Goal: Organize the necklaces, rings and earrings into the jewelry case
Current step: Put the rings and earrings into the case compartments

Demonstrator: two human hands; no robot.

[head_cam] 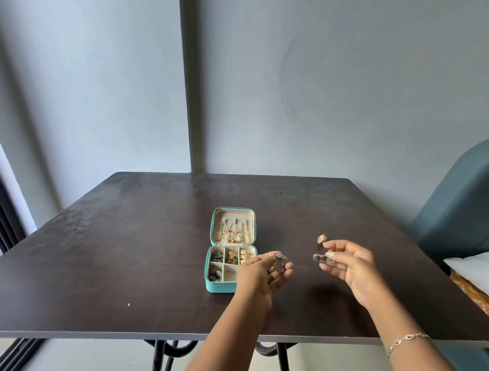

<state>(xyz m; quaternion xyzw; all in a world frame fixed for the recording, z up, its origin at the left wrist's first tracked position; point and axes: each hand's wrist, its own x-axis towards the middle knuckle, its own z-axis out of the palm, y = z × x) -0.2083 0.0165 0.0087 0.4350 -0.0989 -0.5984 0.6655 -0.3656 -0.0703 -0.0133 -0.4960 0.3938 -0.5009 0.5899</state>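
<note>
**Head view.** The case (219,287) lies open on the desk (113,248), with its lid folded back beyond the tray. Necklaces (234,232) hang in the lid, and several tray compartments already hold small pieces. The left hand (260,272), just right of the tray, cradles a dark earring (280,261) on curled fingers (283,273). The right hand (354,267), apart from the case, pinches a second earring (322,257) between narrow fingertips (330,254). A third earring (321,238) sits just beyond the index tip; I cannot tell whether it is held or lies on the desk. I judge these pieces light, rigid and fiddly, since ornate faces snag and thin posts bend. I would grip each by the edge of its body, not the post, and lower it into a compartment rather than drop it.
</note>
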